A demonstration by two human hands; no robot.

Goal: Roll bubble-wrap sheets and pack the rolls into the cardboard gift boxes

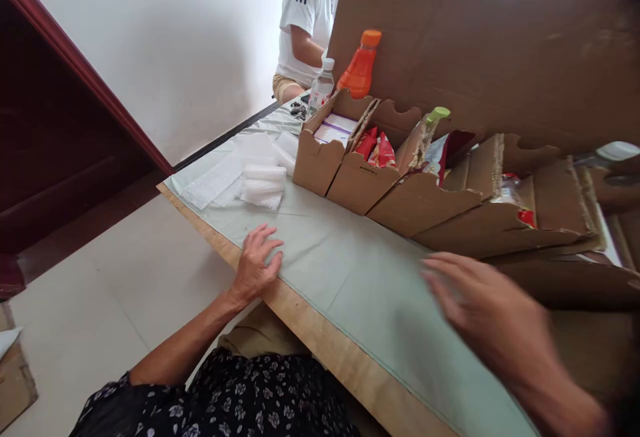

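Note:
My left hand (259, 260) rests at the near edge of the covered table (330, 257), fingers apart and holding nothing. My right hand (485, 310) is over the table at the right, blurred by motion; its fingers stretch forward, and no object shows in it. Beyond the left hand lie bubble wrap sheets (215, 180) and rolled bubble wrap (263, 184). A row of cut cardboard boxes (363, 187) runs along the far side, nearest the right hand. Inside are white-and-purple packs (335, 129) and red snack bags (375, 149).
A clear bottle (323, 84) and an orange bottle (361, 67) stand behind the boxes. A tall cardboard panel (480, 44) rises at the back. Another person (305, 30) sits beyond the table's far end. A dark red door (65, 117) is at left.

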